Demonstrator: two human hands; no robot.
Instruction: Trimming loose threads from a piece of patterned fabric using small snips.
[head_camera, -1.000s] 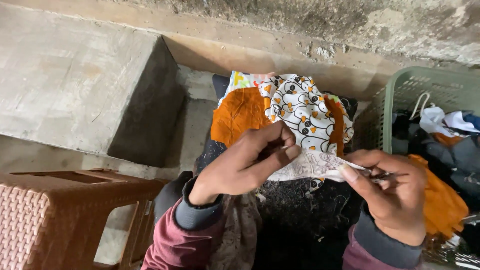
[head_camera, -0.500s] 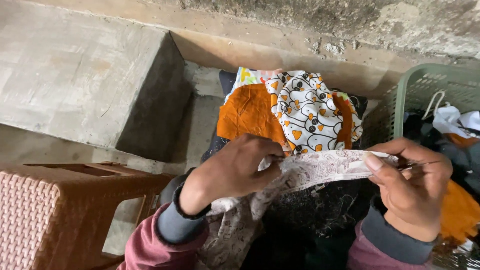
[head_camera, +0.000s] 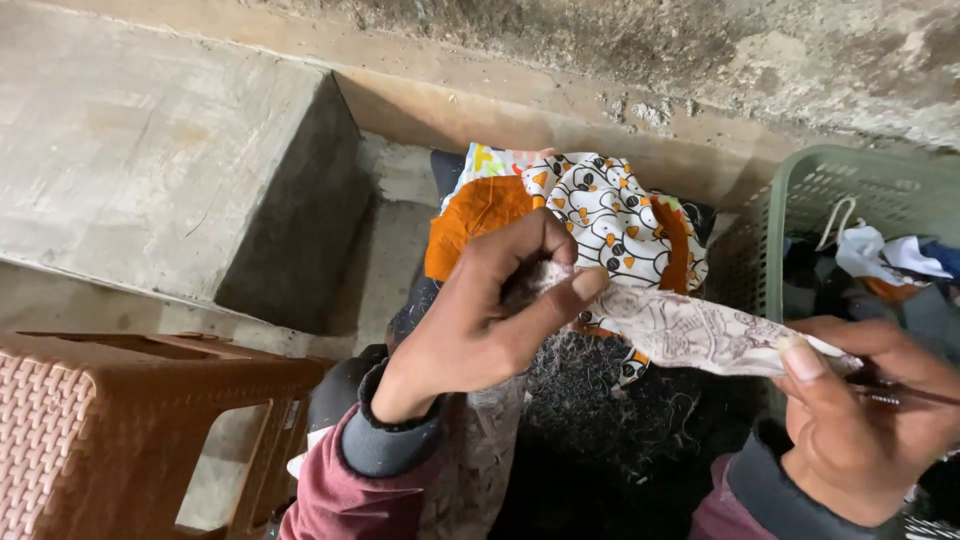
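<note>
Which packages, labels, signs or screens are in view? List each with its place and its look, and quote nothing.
None in view: no package, label, sign or screen.
Nearest in kind, a green plastic basket of clothes at the right, with slotted walls.
Printed cloth only: a pale patterned strip stretched between the left hand and the right hand.

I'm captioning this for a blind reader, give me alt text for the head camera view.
Two hands stretch a pale printed cloth strip between them: the left hand pinches one end, the right hand the other, along with a thin tool too blurred to name. Behind lie patterned orange and white fabrics, with a green basket at right and a brown stool at left.
</note>
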